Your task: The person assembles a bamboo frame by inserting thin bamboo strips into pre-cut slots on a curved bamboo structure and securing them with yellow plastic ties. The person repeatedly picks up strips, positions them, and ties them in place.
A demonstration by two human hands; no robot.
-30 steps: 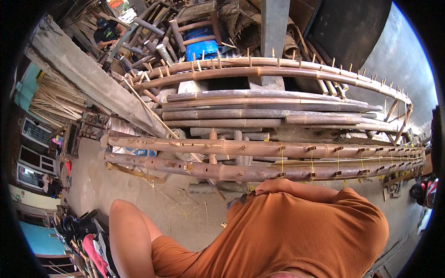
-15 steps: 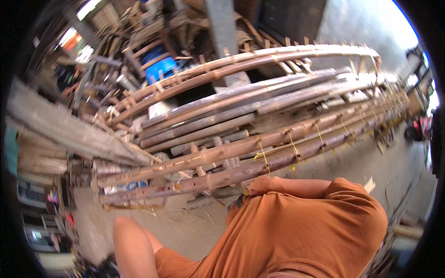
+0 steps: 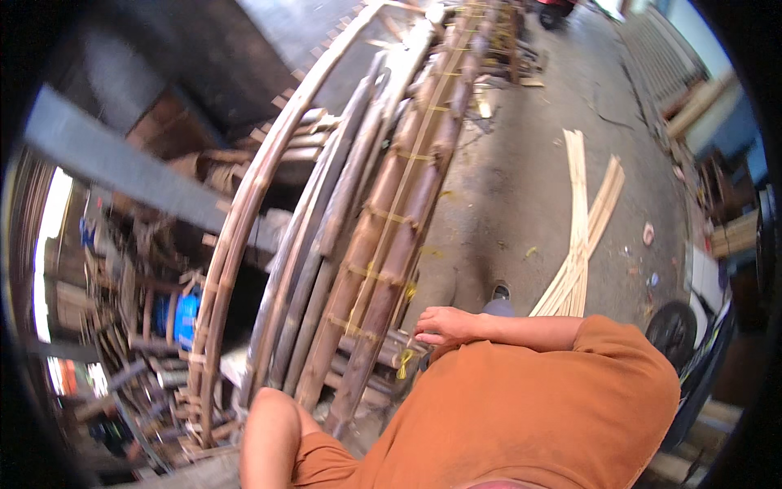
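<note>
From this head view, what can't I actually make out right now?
- Left hand: hidden in the head view; only the left arm shows, bent behind the orange shirt.
- Right hand: rests at the chest, fingers curled; any grip unclear.
- Bamboo frame: lower end blocked by the shirt.
- Stacked clutter at left: motion-blurred.

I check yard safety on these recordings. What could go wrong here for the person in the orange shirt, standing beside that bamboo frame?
1. The bamboo frame has short pegs sticking out along its curved rail, close to the right hand held at the chest; a bare hand or arm might scrape on them.
2. Loose bamboo strips lie on the ground near the foot, a possible trip or slip.
3. The left hand is out of view, so its grip cannot be judged.
</note>
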